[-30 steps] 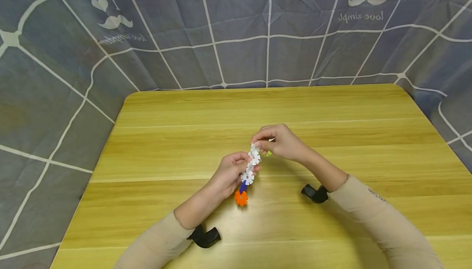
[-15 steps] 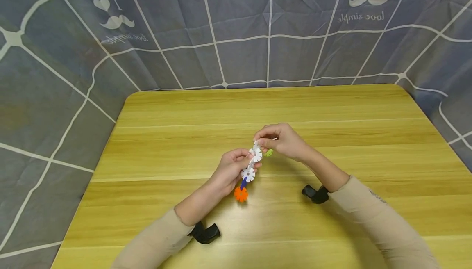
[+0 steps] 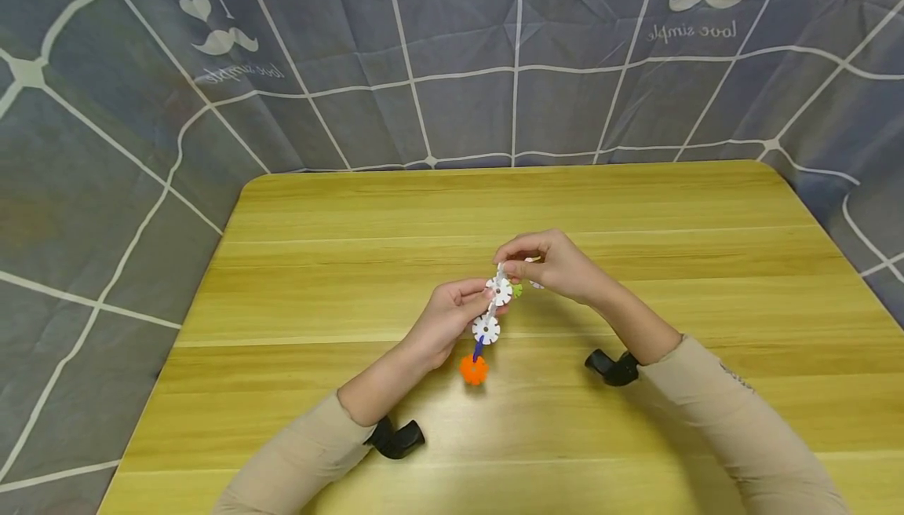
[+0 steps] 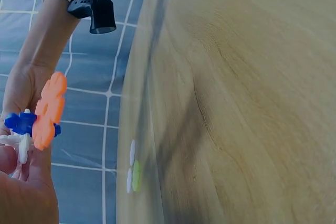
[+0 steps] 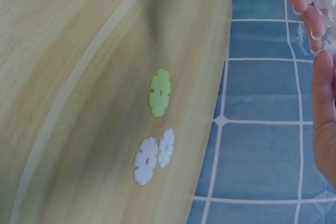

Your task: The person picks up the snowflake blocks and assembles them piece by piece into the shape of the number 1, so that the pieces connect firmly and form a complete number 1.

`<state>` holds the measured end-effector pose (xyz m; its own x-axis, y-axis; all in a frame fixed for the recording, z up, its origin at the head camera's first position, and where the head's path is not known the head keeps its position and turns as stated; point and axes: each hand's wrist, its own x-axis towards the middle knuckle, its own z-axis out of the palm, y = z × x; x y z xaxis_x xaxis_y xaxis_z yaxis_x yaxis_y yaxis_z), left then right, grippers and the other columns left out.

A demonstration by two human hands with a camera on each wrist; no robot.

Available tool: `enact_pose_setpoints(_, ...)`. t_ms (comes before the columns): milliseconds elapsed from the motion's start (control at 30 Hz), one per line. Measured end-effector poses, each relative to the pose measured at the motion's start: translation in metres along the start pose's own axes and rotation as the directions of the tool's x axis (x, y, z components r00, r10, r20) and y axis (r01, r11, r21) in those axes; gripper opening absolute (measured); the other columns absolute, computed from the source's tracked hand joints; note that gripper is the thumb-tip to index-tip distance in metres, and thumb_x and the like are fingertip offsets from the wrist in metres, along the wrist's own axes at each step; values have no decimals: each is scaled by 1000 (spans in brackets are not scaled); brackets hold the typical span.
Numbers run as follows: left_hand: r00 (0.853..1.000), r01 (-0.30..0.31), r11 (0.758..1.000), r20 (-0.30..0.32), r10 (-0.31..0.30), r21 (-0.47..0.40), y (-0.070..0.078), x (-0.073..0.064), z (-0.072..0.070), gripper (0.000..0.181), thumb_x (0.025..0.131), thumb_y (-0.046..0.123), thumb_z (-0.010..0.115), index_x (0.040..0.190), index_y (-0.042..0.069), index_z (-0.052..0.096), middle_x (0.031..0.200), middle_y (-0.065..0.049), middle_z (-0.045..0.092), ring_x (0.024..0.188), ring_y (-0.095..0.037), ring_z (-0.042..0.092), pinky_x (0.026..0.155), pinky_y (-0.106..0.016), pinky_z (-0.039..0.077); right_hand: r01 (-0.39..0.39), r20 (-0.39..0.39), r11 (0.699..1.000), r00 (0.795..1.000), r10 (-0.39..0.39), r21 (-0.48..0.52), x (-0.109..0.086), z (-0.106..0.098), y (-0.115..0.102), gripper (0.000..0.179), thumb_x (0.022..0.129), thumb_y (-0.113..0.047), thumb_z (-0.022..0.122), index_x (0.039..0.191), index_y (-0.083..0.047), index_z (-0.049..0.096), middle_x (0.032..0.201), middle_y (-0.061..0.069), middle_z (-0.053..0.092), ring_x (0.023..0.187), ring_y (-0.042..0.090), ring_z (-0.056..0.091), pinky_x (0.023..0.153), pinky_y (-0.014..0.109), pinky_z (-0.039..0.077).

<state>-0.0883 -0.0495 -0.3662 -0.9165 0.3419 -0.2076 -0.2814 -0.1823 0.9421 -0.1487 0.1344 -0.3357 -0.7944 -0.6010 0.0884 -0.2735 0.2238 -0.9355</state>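
A chain of notched snowflake discs hangs between the hands: several white discs [image 3: 486, 330], a dark blue disc [image 3: 479, 348] seen edge-on, and an orange disc [image 3: 474, 370] at the near end. My left hand [image 3: 448, 315] pinches the white part between thumb and fingers. At the chain's far end, my right hand [image 3: 554, 264] pinches the top white disc [image 3: 501, 270] by its edge. The left wrist view shows the orange disc [image 4: 50, 111] set crosswise on the blue disc [image 4: 21, 123]. Fingers cover part of the chain.
On the wooden table [image 3: 339, 264] lie a green disc [image 5: 160, 93] and two pale discs, one larger [image 5: 145, 161] and one smaller [image 5: 166, 148], beyond the chain. Black curved mounts [image 3: 397, 440] sit at both wrists. A grey-blue checked cloth [image 3: 459, 52] hangs around the table.
Both hands and the chain have shifted slightly to the right and away. More of the loose pale discs shows beneath the right hand. Both grips look the same.
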Motion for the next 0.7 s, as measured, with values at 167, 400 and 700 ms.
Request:
enact_pose_setpoints(167,1000,-2,1000,2,2,11,2,-1,0,30,95,5,50,120,-13,53,111,-31,59,81,-13,66,65,-19,52,12,-5,1000,1000,-12,0,0,0,3,13,87,2,62,99,4,68,94,13,66,81,16,59,67,25,52)
enact_pose_setpoints(400,1000,14,1000,1,-14,-22,4,0,1,36,97,10,49,127,-11,49,113,-28,60,71,-8,66,58,-19,52,80,-8,997,997,-79,24,1,1,10,14,85,3,64,98,4,68,96,9,66,85,20,60,71,30,54)
enact_pose_setpoints(700,1000,2,1000,17,-1,-17,7,1,3,36,100,11,44,129,-9,48,124,-31,51,71,-8,66,76,-32,54,95,-19,995,995,-95,29,2,3,13,14,85,4,64,98,6,67,98,16,64,84,20,56,70,28,53)
